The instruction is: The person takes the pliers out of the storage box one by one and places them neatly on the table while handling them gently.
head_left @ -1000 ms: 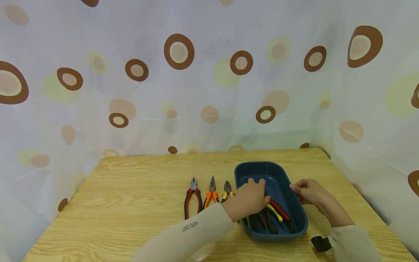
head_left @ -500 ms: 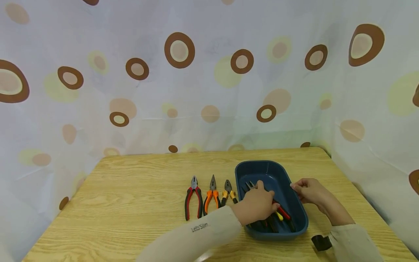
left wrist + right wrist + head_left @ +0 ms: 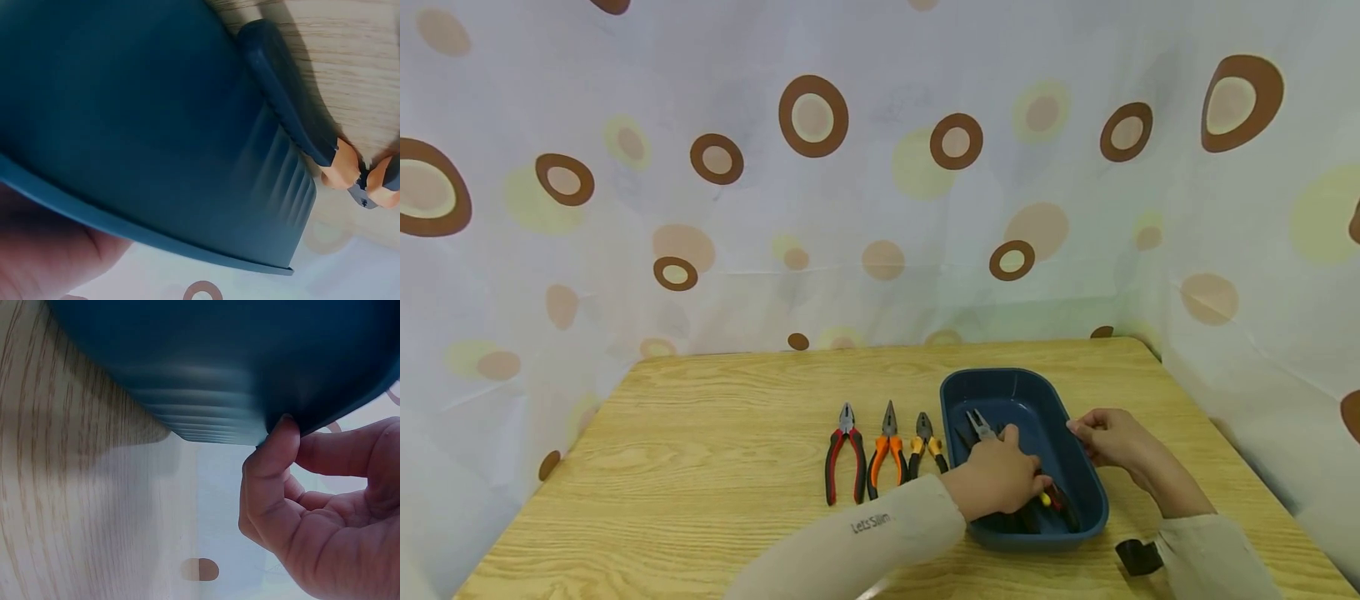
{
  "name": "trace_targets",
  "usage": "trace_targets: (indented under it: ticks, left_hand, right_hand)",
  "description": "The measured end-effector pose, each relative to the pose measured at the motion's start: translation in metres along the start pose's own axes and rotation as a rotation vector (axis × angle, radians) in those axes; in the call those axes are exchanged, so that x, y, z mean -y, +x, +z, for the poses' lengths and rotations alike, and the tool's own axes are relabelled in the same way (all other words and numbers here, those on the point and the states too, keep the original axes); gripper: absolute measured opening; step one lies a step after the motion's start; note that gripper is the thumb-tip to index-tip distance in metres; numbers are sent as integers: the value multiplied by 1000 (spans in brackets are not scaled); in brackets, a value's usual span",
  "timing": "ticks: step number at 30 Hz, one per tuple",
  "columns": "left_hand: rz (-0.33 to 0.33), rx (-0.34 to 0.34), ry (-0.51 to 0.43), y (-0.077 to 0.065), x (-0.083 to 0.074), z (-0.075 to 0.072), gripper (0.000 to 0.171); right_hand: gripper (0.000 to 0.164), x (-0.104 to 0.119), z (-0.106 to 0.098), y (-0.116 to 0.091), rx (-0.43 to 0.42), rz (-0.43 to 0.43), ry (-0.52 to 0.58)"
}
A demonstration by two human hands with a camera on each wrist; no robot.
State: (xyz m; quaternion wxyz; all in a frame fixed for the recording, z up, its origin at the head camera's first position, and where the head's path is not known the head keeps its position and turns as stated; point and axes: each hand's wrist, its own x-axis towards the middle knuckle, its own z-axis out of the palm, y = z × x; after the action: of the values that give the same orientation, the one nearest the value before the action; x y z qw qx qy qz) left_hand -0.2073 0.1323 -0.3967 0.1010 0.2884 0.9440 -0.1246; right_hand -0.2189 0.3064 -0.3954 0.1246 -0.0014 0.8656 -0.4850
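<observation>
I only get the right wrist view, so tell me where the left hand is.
Observer: The left hand is reaching inside the blue bin, over the tools there.
Operator: Report what lies on the table, left of the bin.
Observer: A row of three: red-and-black pliers, orange pliers and, nearest the bin, yellow-and-black pliers.
Operator: Now say what shows past the left hand, inside the bin.
Observer: A pale metal tool tip, pointing toward the bin's far end.

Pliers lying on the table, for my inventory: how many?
3: red-handled pliers left, orange-handled pliers middle, yellow-handled pliers beside the tray; a sleeve may hide more.
</observation>
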Motion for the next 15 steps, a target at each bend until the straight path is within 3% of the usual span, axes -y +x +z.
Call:
trace_targets:
  ticks: [5, 15]
  left_hand:
    - [6, 0, -51, 1, 1, 1, 42]
    - [-36, -116, -174, 0, 2, 6, 34]
  right_hand:
    - [33, 1, 0, 0, 4, 0, 7]
    - [33, 2, 0, -2, 11, 4, 10]
